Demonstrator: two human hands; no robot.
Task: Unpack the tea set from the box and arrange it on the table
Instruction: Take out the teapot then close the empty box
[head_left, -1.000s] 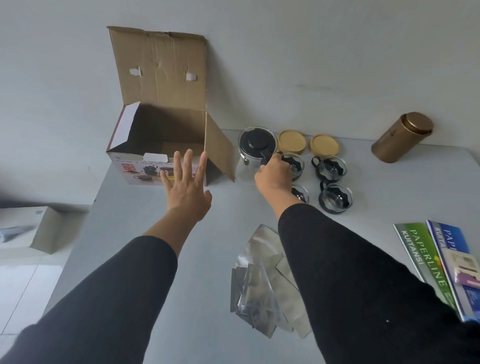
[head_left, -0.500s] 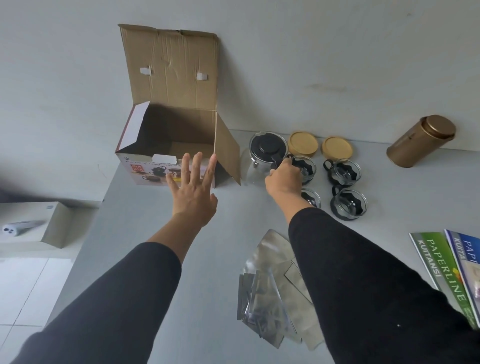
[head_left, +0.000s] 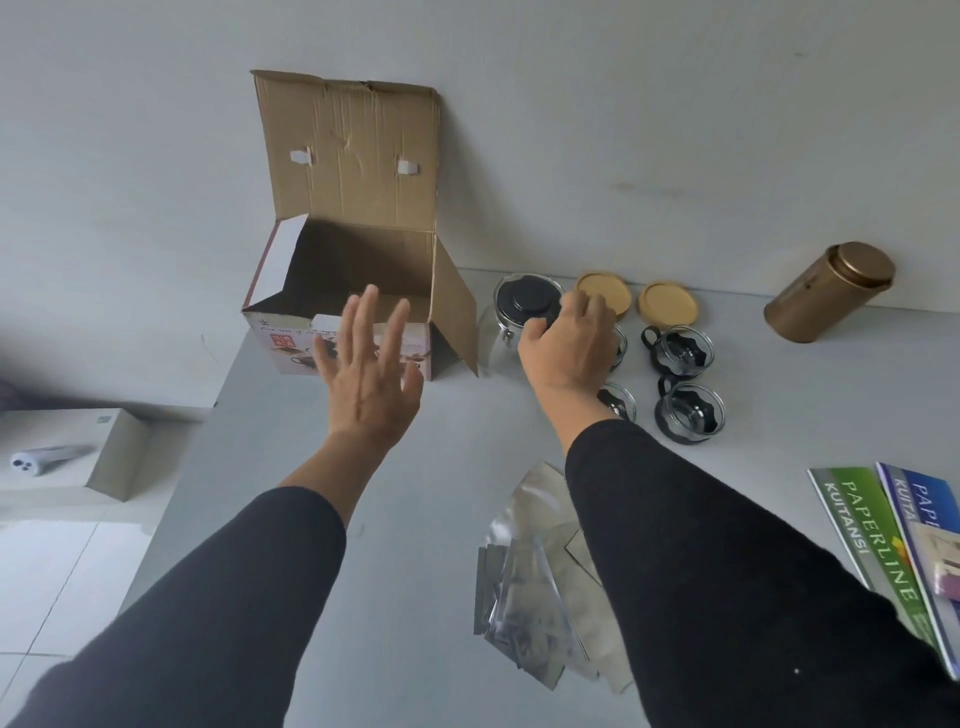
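Note:
The open cardboard box (head_left: 363, 260) stands at the table's back left, its lid flap leaning on the wall. Right of it is a glass teapot (head_left: 498, 343) with a black lid. Past the teapot lie two round bamboo lids (head_left: 667, 304) and several glass cups in black holders (head_left: 678, 351). My left hand (head_left: 369, 379) hovers flat with spread fingers in front of the box. My right hand (head_left: 569, 348) is at the teapot's right side, its fingers loosened and lifted over the lid's edge. The teapot's handle is hidden under it.
A gold canister (head_left: 826, 291) lies tilted against the wall at the back right. Silver foil packets (head_left: 524, 587) lie near the table's front. Two booklets (head_left: 883, 540) sit at the right edge. Off the table's left edge is a small box (head_left: 119, 447) with a white device (head_left: 44, 460).
My right hand, closed on the teapot's handle before, has loosened and its fingers have spread. The left hand stays open by the box. The view has shifted.

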